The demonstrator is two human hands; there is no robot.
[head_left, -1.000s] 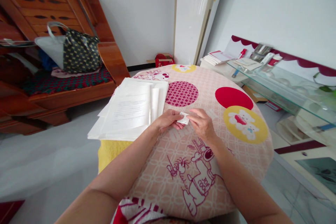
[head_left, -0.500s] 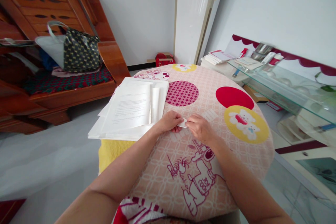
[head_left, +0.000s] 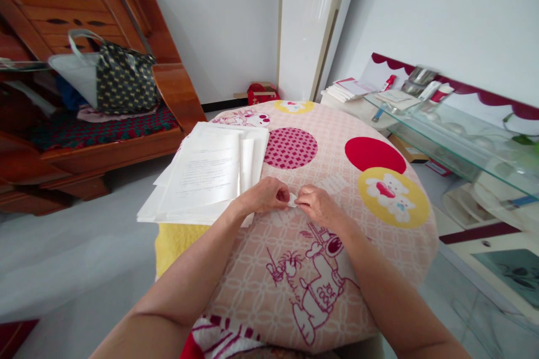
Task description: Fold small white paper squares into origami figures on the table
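Note:
Between my two hands is a small folded piece of white paper [head_left: 292, 200]. My left hand [head_left: 267, 195] pinches its left side, and my right hand [head_left: 316, 203] grips its right side with closed fingers. Much of the paper is hidden by the fingertips. Both hands are low over the patterned tablecloth [head_left: 295, 247]. Just left of my left hand lies a stack of white paper sheets [head_left: 202, 174], the top ones bearing lines of print. A narrow folded strip of paper [head_left: 247, 162] rests on the stack's right side.
A wooden bench [head_left: 168, 90] with a dark patterned bag [head_left: 126, 78] stands at the left. To the right is a glass shelf [head_left: 463, 129] holding bowls and papers. A tall white air conditioner [head_left: 307, 28] stands behind the table. A yellow cloth [head_left: 177, 244] hangs at the table's left edge.
My left hand has rolled slightly, its fingers curling closer round the small paper, which shows less now. My right hand keeps its hold. The view has shifted slightly.

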